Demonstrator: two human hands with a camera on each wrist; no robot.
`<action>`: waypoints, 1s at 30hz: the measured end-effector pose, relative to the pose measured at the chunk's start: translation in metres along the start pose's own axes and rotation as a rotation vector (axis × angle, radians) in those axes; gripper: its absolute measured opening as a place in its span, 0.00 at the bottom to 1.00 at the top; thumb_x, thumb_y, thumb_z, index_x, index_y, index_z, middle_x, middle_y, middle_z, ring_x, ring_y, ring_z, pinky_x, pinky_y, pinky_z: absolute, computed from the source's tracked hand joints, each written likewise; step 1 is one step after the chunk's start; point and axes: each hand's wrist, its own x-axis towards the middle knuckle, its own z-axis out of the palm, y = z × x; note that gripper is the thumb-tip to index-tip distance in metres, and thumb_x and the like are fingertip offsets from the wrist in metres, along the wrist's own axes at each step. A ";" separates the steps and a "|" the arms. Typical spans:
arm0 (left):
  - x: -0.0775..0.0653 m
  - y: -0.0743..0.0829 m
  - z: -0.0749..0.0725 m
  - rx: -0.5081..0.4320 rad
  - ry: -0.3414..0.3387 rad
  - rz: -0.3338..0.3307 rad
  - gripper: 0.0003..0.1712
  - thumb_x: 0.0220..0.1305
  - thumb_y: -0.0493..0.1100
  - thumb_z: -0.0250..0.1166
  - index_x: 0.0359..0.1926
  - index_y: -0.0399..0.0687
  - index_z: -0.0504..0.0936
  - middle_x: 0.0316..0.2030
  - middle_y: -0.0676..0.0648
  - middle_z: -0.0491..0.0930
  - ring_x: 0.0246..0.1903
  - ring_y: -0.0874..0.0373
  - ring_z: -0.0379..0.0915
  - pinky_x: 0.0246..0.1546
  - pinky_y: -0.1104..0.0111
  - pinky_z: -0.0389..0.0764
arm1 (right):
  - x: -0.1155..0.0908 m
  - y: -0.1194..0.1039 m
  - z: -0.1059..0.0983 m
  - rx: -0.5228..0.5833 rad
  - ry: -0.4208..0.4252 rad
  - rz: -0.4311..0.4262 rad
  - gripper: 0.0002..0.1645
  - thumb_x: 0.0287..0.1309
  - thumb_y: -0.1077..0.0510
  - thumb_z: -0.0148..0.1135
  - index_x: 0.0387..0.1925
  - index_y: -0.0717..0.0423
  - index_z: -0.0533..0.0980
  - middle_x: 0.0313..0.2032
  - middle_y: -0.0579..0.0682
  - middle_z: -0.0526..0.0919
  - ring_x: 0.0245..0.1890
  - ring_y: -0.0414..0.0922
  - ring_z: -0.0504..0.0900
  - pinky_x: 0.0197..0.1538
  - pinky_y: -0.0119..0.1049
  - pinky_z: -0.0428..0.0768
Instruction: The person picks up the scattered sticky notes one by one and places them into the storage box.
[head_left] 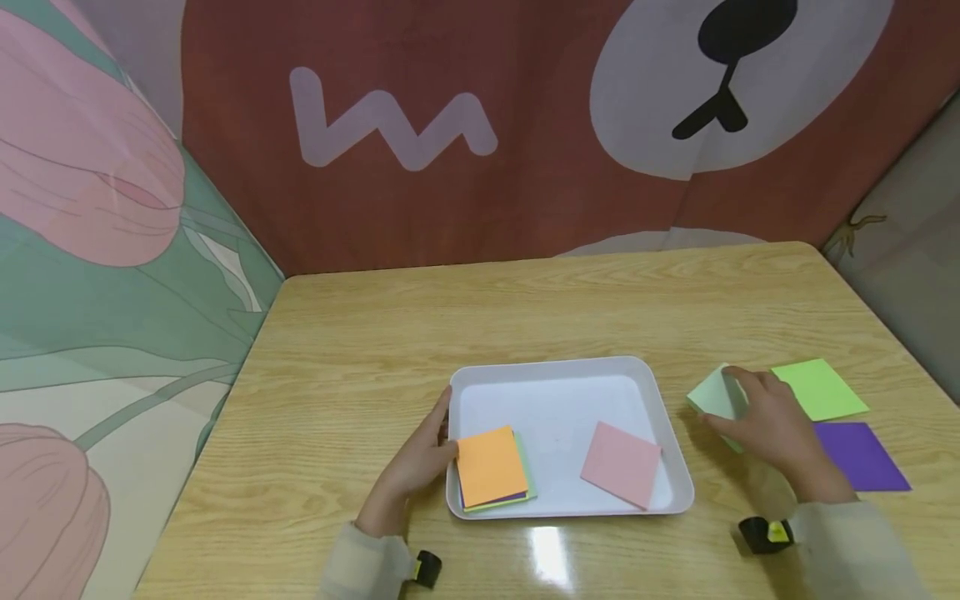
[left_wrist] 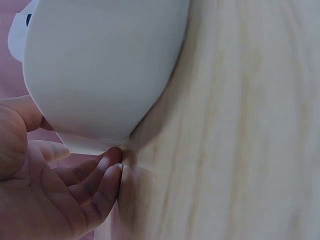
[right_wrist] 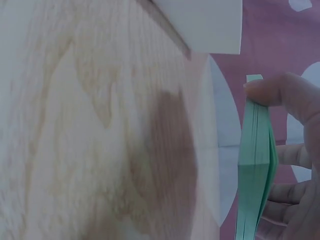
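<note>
Right hand (head_left: 772, 425) has a square pale mint-green paper pad (head_left: 722, 395) pinched between thumb and fingertips, hand only part-spread. Pad is at right of frame, outside the tray, near its right wall. Left hand (head_left: 412, 462) grips the left end of the shallow white rectangular tray (head_left: 555, 404), thumb at the rim, fingers curled against the outside wall.

My read: step in hand is picking up the pad while steadying the tray. Next move calls for a firm pinch, levelling the pad, and clearing the tray rim if I carry it left.

Orientation: pad is tilted, one corner pointing left in the head view. Right wrist view has me looking at its layered edge, running top to bottom at right of frame, a corner toward the camera. Square, so no real long axis. Can't tell if its low edge touches the wood-grain table (head_left: 360, 333).
</note>
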 end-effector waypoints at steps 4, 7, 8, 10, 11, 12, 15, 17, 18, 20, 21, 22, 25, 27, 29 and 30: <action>-0.001 0.000 0.000 0.002 0.002 0.006 0.44 0.51 0.27 0.47 0.66 0.45 0.36 0.59 0.33 0.56 0.49 0.45 0.61 0.46 0.53 0.70 | -0.001 -0.005 -0.001 0.008 0.007 -0.008 0.42 0.30 0.53 0.69 0.47 0.70 0.63 0.39 0.77 0.65 0.35 0.69 0.65 0.29 0.61 0.68; -0.001 0.000 0.000 0.006 0.004 0.005 0.44 0.51 0.27 0.47 0.66 0.45 0.36 0.58 0.33 0.57 0.48 0.45 0.62 0.46 0.54 0.70 | -0.001 -0.008 -0.001 0.009 0.028 -0.031 0.41 0.29 0.53 0.70 0.47 0.69 0.64 0.39 0.76 0.66 0.35 0.67 0.65 0.28 0.59 0.69; -0.001 0.000 0.000 0.008 0.005 0.002 0.44 0.51 0.27 0.47 0.66 0.45 0.36 0.58 0.33 0.57 0.48 0.46 0.61 0.46 0.54 0.70 | -0.001 -0.009 -0.001 0.008 0.037 -0.042 0.42 0.28 0.53 0.70 0.47 0.69 0.65 0.38 0.76 0.66 0.36 0.66 0.65 0.29 0.59 0.69; -0.001 0.002 0.000 0.008 0.003 -0.007 0.43 0.51 0.27 0.47 0.66 0.44 0.36 0.58 0.33 0.57 0.47 0.46 0.61 0.45 0.55 0.70 | -0.002 -0.010 -0.001 0.006 0.049 -0.057 0.41 0.27 0.54 0.70 0.46 0.69 0.65 0.38 0.75 0.67 0.36 0.65 0.66 0.30 0.59 0.69; -0.001 0.003 0.000 0.004 0.000 -0.009 0.43 0.51 0.26 0.47 0.66 0.43 0.36 0.58 0.33 0.57 0.48 0.45 0.61 0.45 0.55 0.70 | -0.002 -0.011 0.000 0.003 0.049 -0.061 0.42 0.27 0.53 0.70 0.46 0.69 0.65 0.38 0.75 0.67 0.36 0.65 0.66 0.30 0.59 0.69; -0.001 0.004 0.000 0.000 -0.003 -0.011 0.43 0.51 0.26 0.47 0.65 0.42 0.36 0.58 0.32 0.57 0.47 0.44 0.61 0.45 0.54 0.70 | -0.002 -0.011 0.000 0.002 0.048 -0.063 0.42 0.27 0.53 0.70 0.47 0.69 0.65 0.39 0.75 0.67 0.37 0.66 0.66 0.30 0.59 0.69; -0.001 0.008 -0.001 -0.014 -0.012 -0.010 0.43 0.50 0.25 0.47 0.65 0.39 0.36 0.57 0.30 0.56 0.48 0.42 0.60 0.46 0.52 0.69 | -0.003 -0.012 0.001 0.005 0.028 -0.050 0.43 0.29 0.51 0.70 0.48 0.69 0.64 0.40 0.76 0.67 0.38 0.68 0.65 0.32 0.61 0.68; -0.001 0.008 -0.001 -0.020 -0.014 -0.008 0.43 0.50 0.25 0.47 0.65 0.38 0.35 0.58 0.29 0.55 0.48 0.41 0.60 0.46 0.51 0.69 | -0.004 -0.013 0.001 0.009 0.018 -0.041 0.44 0.29 0.50 0.70 0.48 0.69 0.64 0.41 0.77 0.66 0.39 0.69 0.64 0.33 0.62 0.67; -0.001 0.008 -0.001 -0.017 -0.014 -0.008 0.43 0.50 0.25 0.47 0.65 0.38 0.35 0.58 0.29 0.55 0.48 0.41 0.60 0.46 0.51 0.69 | -0.004 -0.014 0.001 0.015 0.012 -0.037 0.44 0.30 0.50 0.70 0.48 0.69 0.63 0.41 0.77 0.66 0.39 0.69 0.64 0.33 0.63 0.67; -0.001 0.005 -0.001 -0.010 -0.010 -0.004 0.43 0.51 0.25 0.47 0.65 0.40 0.35 0.58 0.30 0.55 0.49 0.43 0.60 0.47 0.52 0.69 | -0.004 -0.015 0.001 0.020 0.009 -0.036 0.44 0.30 0.50 0.70 0.48 0.70 0.63 0.41 0.77 0.66 0.39 0.69 0.64 0.34 0.63 0.67; -0.001 0.004 0.000 -0.007 -0.007 -0.002 0.43 0.51 0.26 0.47 0.65 0.42 0.36 0.58 0.31 0.55 0.49 0.43 0.60 0.47 0.52 0.69 | -0.004 -0.016 0.001 0.023 0.005 -0.032 0.44 0.30 0.50 0.70 0.48 0.70 0.63 0.41 0.77 0.66 0.39 0.69 0.64 0.33 0.63 0.67; -0.001 0.002 0.000 -0.003 -0.004 0.002 0.43 0.51 0.26 0.47 0.65 0.43 0.36 0.58 0.32 0.56 0.49 0.44 0.60 0.47 0.53 0.69 | -0.005 -0.017 0.000 0.026 0.001 -0.029 0.44 0.30 0.50 0.70 0.49 0.70 0.63 0.41 0.77 0.66 0.39 0.69 0.64 0.33 0.63 0.67; 0.000 -0.001 0.001 0.003 0.003 0.012 0.44 0.51 0.26 0.47 0.66 0.45 0.36 0.58 0.33 0.56 0.48 0.45 0.61 0.46 0.53 0.70 | -0.005 -0.019 0.000 0.030 -0.006 -0.026 0.44 0.30 0.50 0.70 0.49 0.70 0.63 0.41 0.77 0.66 0.39 0.69 0.64 0.33 0.63 0.68; 0.000 -0.002 0.001 0.006 0.007 0.015 0.44 0.51 0.26 0.47 0.66 0.45 0.36 0.58 0.33 0.56 0.48 0.45 0.61 0.46 0.53 0.70 | -0.005 -0.022 0.000 0.039 -0.021 -0.014 0.45 0.32 0.49 0.70 0.50 0.69 0.63 0.42 0.77 0.65 0.40 0.69 0.64 0.33 0.63 0.68; 0.001 -0.002 0.001 0.006 0.010 0.014 0.44 0.51 0.26 0.47 0.66 0.45 0.37 0.58 0.33 0.56 0.48 0.45 0.61 0.46 0.53 0.70 | -0.005 -0.024 0.000 0.040 -0.032 -0.008 0.45 0.32 0.49 0.69 0.51 0.70 0.62 0.43 0.78 0.65 0.40 0.69 0.63 0.34 0.64 0.68; 0.001 -0.002 0.000 0.006 0.011 0.013 0.44 0.50 0.26 0.47 0.66 0.45 0.37 0.58 0.33 0.57 0.48 0.45 0.61 0.46 0.53 0.70 | -0.005 -0.025 0.000 0.042 -0.038 -0.004 0.45 0.33 0.48 0.69 0.51 0.70 0.62 0.43 0.78 0.65 0.41 0.69 0.63 0.34 0.64 0.68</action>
